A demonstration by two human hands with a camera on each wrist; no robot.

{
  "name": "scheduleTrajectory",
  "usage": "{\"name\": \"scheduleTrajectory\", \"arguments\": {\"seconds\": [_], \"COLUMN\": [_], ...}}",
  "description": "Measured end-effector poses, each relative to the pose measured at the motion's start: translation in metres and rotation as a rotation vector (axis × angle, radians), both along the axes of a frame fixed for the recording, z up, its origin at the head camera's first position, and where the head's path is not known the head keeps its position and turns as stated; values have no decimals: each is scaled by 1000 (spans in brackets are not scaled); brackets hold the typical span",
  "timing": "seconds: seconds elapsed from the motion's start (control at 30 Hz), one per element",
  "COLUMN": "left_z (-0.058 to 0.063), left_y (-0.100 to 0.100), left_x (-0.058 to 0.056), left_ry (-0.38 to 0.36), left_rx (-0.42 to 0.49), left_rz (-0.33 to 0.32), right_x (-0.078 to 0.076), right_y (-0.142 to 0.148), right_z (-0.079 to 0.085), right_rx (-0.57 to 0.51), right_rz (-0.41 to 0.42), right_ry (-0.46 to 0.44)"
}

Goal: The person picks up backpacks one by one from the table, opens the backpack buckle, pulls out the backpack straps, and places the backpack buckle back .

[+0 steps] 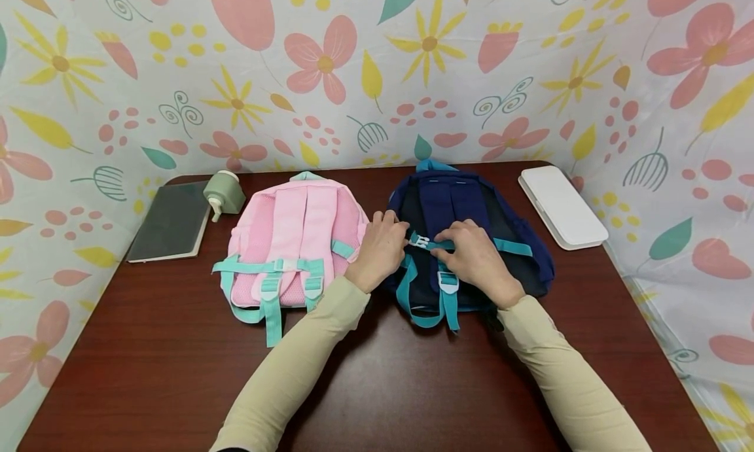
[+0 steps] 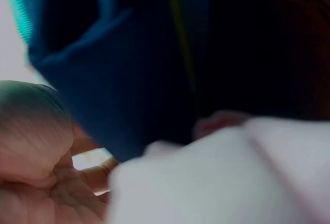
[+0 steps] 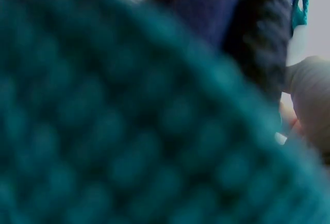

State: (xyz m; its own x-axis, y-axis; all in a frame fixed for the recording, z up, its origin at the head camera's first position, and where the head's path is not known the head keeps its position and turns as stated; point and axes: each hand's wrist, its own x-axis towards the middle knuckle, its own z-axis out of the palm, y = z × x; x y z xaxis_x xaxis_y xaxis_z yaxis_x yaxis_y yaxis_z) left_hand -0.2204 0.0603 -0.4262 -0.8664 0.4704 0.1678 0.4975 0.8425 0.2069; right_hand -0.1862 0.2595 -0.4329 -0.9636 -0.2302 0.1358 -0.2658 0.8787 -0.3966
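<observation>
The navy backpack [image 1: 450,197] lies on the table with its shoulder straps facing up. Across those straps runs a teal chest strap [image 1: 514,246] with a white buckle [image 1: 421,241]. From the left, my left hand [image 1: 379,246] pinches the buckle's left end at the pack's edge. My right hand [image 1: 476,259] pinches the teal strap just right of the buckle, thumb below and fingers above. In the right wrist view a blurred teal strap [image 3: 129,131] fills most of the picture. Navy fabric [image 2: 124,80] hangs close to the fingers in the left wrist view.
A pink backpack [image 1: 288,210] with mint straps lies beside the navy one, under my left forearm's side. Behind it at the left are a dark notebook [image 1: 173,220] and a green pump bottle [image 1: 225,191]. A white case [image 1: 562,207] lies at the right. Patterned cloth surrounds the table.
</observation>
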Motion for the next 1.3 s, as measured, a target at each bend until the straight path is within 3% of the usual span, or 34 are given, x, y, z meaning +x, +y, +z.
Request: {"name": "scheduleTrajectory", "arguments": {"seconds": [0.13,0.3,0.47,0.67,0.83,1.0,1.3], "left_z": [14,34,44,55,62,66,64], "left_y": [-6,-25,-55,-100,-131,-156,-178], "left_x": [9,28,44,57,56,49,30], "left_ry": [-28,-41,-10,25,36,16,-96], "left_rx": [72,221,383,450,423,367,255], "left_rz": [16,-9,-21,8,35,56,-17], "right_x": [0,0,3,10,17,22,16], "right_y": [0,1,2,-4,-19,-41,-86], "right_z": [0,1,6,14,26,36,39], "right_rx": [13,15,-16,-102,-154,-178,-220], "right_rz": [12,19,-3,-10,20,97,238], "right_ry": [25,42,33,119,160,159,101]}}
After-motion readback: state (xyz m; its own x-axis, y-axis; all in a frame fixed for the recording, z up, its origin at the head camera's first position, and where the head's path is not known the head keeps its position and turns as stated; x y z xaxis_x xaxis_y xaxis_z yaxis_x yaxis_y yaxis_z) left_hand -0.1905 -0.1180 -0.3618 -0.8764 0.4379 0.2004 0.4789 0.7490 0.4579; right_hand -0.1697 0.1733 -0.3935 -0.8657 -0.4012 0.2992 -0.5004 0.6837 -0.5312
